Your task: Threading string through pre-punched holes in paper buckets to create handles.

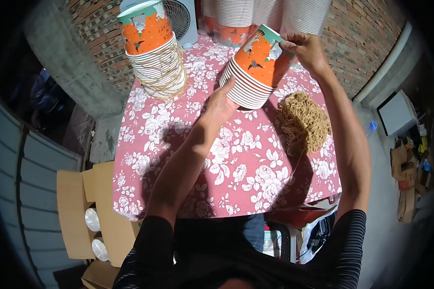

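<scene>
Stack of orange-printed paper buckets (263,60) is leaning above the bench (246,164); right hand (309,52) is clamping its green upper end, left hand (223,103) is clasping white rims (twine hank (304,124) lying nearby).

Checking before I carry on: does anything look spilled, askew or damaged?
Mainly the tan twine heap: it lies tangled on the tablecloth, right of the held bucket stack. That stack tilts, but the left hand and right hand are on it. No spill or damage is visible.
</scene>
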### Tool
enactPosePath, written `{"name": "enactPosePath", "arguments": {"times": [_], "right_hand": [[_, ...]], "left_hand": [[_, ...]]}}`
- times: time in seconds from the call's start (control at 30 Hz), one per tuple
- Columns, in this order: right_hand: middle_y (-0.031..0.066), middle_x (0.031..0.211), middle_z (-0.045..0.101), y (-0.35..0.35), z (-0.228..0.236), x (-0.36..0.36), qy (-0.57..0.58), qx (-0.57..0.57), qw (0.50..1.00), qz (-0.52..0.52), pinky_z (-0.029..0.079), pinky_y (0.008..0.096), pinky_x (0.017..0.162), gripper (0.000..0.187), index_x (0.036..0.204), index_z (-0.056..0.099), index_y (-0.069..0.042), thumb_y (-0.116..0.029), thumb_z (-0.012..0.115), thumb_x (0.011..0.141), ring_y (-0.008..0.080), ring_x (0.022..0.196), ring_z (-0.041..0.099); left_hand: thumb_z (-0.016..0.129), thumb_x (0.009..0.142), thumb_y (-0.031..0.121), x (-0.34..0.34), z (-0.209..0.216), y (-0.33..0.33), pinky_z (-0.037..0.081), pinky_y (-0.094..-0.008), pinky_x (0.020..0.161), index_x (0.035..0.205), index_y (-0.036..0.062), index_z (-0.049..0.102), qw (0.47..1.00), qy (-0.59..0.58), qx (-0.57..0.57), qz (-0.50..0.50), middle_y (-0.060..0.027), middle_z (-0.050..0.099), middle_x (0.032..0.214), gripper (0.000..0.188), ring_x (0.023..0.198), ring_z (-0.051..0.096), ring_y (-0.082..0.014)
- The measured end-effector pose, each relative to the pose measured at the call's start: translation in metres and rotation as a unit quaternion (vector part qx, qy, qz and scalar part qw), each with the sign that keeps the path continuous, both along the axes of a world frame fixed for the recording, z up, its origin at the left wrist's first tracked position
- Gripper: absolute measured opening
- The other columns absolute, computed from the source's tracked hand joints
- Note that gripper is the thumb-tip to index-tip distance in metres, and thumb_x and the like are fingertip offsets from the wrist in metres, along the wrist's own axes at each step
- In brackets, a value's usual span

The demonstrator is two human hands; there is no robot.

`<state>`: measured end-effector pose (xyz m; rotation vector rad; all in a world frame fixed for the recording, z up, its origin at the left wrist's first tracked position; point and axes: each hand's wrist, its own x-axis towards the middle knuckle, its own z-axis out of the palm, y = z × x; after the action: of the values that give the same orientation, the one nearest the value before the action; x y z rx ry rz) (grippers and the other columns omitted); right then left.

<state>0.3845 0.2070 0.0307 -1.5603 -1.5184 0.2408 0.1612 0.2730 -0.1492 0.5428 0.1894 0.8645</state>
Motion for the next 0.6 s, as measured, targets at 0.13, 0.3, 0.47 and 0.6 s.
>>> {"name": "enactPosePath", "arguments": {"times": [0.13,0.3,0.47,0.6], "right_hand": [[0.0086,0.101,0.077,-0.001,-0.002,0.006,0.061,0.009,0.998,0.011,0.056,0.0301,0.086,0.023,0.115,0.075,0.003,-0.006,0.076,0.093,0.0140,0.091,0.069],[0.0101,0.098,0.077,0.009,0.018,0.033,0.112,0.080,0.990,-0.028,0.055,0.0301,0.084,0.026,0.112,0.075,0.005,-0.010,0.078,0.091,0.0159,0.089,0.069],[0.0082,0.104,0.076,-0.015,0.087,0.102,0.166,0.290,0.940,-0.073,0.051,0.0284,0.088,0.027,0.116,0.075,0.004,-0.010,0.077,0.093,0.0154,0.093,0.067],[0.0051,0.122,0.075,-0.044,0.132,0.110,0.119,0.365,0.923,-0.021,0.044,0.0309,0.105,0.034,0.126,0.074,-0.005,-0.022,0.076,0.097,0.0142,0.117,0.064]], "left_hand": [[0.063,0.103,0.016,-0.006,0.003,0.003,0.047,-0.0444,0.114,0.140,-0.0087,0.050,0.999,0.013,0.041,0.031,-0.0195,0.064,0.136,0.046,0.124,0.065,-0.0280],[0.067,0.100,0.013,-0.020,0.001,0.026,0.054,-0.0436,0.105,0.137,-0.0117,0.051,0.998,0.041,0.030,0.041,-0.0194,0.067,0.130,0.047,0.115,0.069,-0.0287],[0.061,0.105,0.017,-0.018,-0.012,0.034,0.044,-0.0413,0.116,0.140,-0.0139,0.048,0.997,0.004,-0.017,0.069,-0.0226,0.061,0.138,0.048,0.125,0.062,-0.0294],[0.070,0.100,0.028,-0.026,-0.026,0.048,0.052,-0.0444,0.106,0.131,-0.0116,0.056,0.977,0.161,-0.023,0.137,-0.0199,0.066,0.131,0.052,0.119,0.065,-0.0293]]}}
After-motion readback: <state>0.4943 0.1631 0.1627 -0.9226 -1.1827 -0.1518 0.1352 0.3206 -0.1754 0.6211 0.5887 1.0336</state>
